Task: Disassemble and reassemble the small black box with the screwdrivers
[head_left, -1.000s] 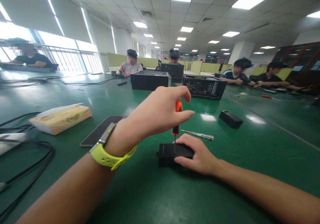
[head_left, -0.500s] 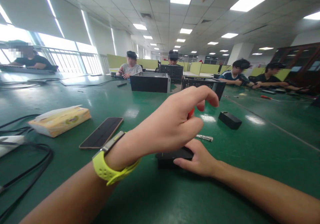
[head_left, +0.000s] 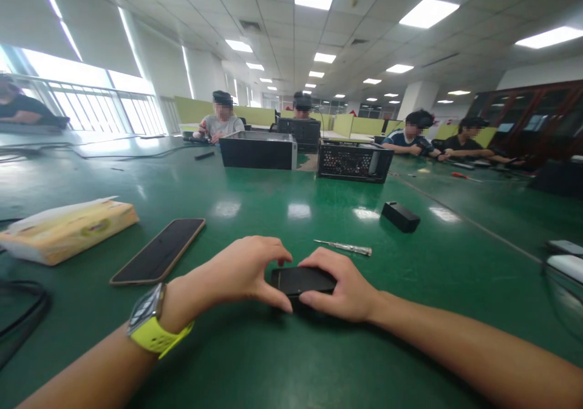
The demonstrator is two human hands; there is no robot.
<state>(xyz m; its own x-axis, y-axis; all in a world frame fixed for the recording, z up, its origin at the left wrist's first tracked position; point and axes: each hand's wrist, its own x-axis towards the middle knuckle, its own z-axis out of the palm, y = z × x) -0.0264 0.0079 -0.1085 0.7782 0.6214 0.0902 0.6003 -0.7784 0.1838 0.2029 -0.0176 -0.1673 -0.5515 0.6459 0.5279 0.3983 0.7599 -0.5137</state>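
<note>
A flat black box (head_left: pixel 303 280) lies on the green table in front of me. My right hand (head_left: pixel 348 284) grips its right end, thumb along the near side and fingers over the far side. At the box's left end is my left hand (head_left: pixel 255 272), its thumb and fingers spread apart around the corner; whether they touch the box I cannot tell. On that wrist sits a watch with a yellow-green strap (head_left: pixel 152 336). Just beyond the box lies a slim screwdriver with a clear handle (head_left: pixel 357 249).
A phone (head_left: pixel 159 251) and a tissue pack (head_left: pixel 73 230) lie to the left, near dark cables (head_left: pixel 27 312). A small black block (head_left: pixel 401 216) is at right. Farther back stand metal cases (head_left: pixel 259 152) and an orange-handled screwdriver (head_left: pixel 460 175). Several people sit around the table.
My left hand has come down and left, from raised above the box to its left end. A red bit seen at its fingers is out of sight. My right hand stays on the box.
</note>
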